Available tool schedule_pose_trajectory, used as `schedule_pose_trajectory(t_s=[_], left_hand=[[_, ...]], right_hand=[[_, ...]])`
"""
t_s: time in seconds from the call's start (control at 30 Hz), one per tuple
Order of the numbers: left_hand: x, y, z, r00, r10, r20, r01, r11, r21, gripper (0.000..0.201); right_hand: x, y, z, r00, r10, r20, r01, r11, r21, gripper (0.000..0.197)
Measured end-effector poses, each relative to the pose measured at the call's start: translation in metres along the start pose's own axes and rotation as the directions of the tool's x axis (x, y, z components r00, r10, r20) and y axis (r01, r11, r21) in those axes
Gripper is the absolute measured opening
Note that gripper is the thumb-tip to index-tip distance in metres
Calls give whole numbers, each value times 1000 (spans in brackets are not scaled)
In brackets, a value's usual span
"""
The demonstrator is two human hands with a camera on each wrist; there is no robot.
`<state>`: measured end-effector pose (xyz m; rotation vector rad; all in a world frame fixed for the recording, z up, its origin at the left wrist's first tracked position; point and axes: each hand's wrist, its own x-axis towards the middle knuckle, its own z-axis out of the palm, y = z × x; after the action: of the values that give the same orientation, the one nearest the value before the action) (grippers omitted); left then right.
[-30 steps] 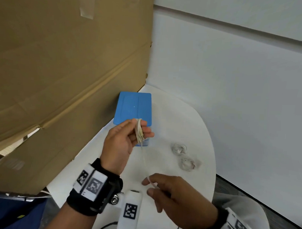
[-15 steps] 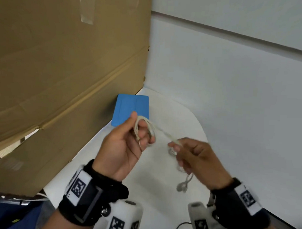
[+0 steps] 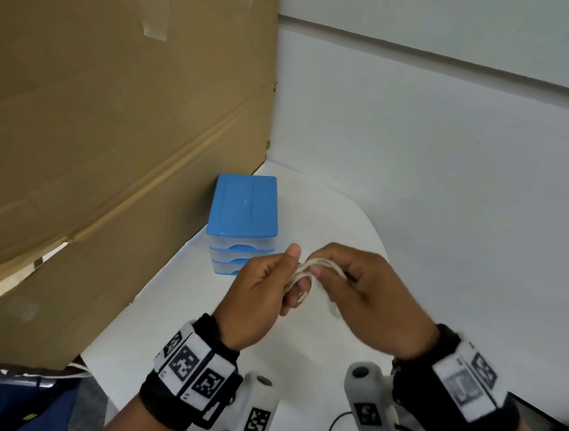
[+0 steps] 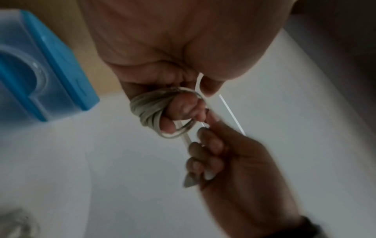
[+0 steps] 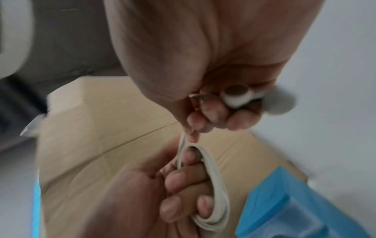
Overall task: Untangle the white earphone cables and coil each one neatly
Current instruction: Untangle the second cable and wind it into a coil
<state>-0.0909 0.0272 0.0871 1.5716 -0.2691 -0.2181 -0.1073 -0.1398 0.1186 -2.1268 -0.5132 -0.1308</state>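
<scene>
Overhead, a cardboard panel flanks the white tabletop and blue drawer box. Left hand grip: earphone cable coiled round curled fingers. Right hand grip pinches its loose end, earbuds tucked inside.

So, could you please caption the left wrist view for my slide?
Left hand holds cable coil on two fingers; right hand pinches the loose end.
</scene>
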Motion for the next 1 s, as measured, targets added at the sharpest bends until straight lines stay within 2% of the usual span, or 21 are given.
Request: schedule_pose_trajectory(t_s=[0.07, 0.13, 0.23, 0.33, 0.4, 0.47, 0.53, 0.7, 0.9, 0.97, 1.0], left_hand=[[0, 6, -2, 997, -71, 10, 72, 987, -141, 47], [1, 9, -5, 991, -129, 28, 132, 946, -295, 45], [3, 9, -5, 979, -203, 10, 184, 863, -470, 44], [6, 6, -6, 966, -258, -37, 204, 836, -509, 43], [8, 1, -8, 959, -275, -66, 209, 846, -490, 43], [9, -2, -8, 957, -284, -66, 217, 845, -488, 44], [9, -5, -8, 955, -292, -47, 228, 827, -513, 44], [10, -7, -9, 954, -300, -27, 254, 851, -460, 45], [11, -12, -5, 950, -312, -26, 276, 875, -398, 44], [11, -13, -7, 963, -268, -36, 244, 918, -314, 52], [11, -14, -9, 973, -226, -45, 211, 953, -218, 58]], right_hand=[[7, 12, -2, 993, 116, -36, -104, 967, 233, 10], [7, 19, 5, 982, 190, -17, -164, 886, 434, 10], [4, 15, 18, 982, 177, 66, -182, 790, 585, 19], [0, 4, 35, 990, 132, 52, -134, 740, 659, 26], [-2, 7, 45, 989, 151, -10, -115, 795, 595, 22], [-3, 16, 55, 980, 185, -70, -136, 888, 439, 17], [-3, 22, 59, 973, 207, -100, -165, 931, 326, 16], [-2, 23, 55, 980, 179, -90, -144, 942, 302, 13], [-1, 21, 51, 970, 226, -86, -181, 915, 361, 10], [0, 21, 49, 963, 237, -126, -184, 924, 334, 10], [0, 20, 47, 959, 241, -151, -187, 934, 305, 12]])
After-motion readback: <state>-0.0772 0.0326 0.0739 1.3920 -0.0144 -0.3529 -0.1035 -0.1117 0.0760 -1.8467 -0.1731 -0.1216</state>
